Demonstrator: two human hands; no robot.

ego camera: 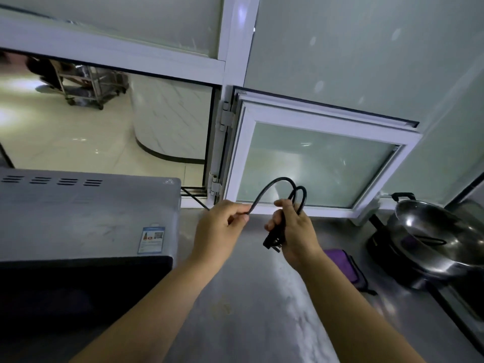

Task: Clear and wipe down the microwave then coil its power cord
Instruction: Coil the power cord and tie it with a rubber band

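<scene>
Two bare hands share the thin black rubber power cord (269, 189) above the steel counter (248, 310). Fingers of the right hand (296, 231) curl round its gathered loops, the black plug hanging just below them. Thumb and forefinger of the left hand (220, 226) pinch the free strand, which arcs up between both hands. Left of those fingers sits the grey metal microwave (86, 218); right of the right fingers lie a purple folded cloth (343, 263) and a shiny steel pot (432, 239).
</scene>
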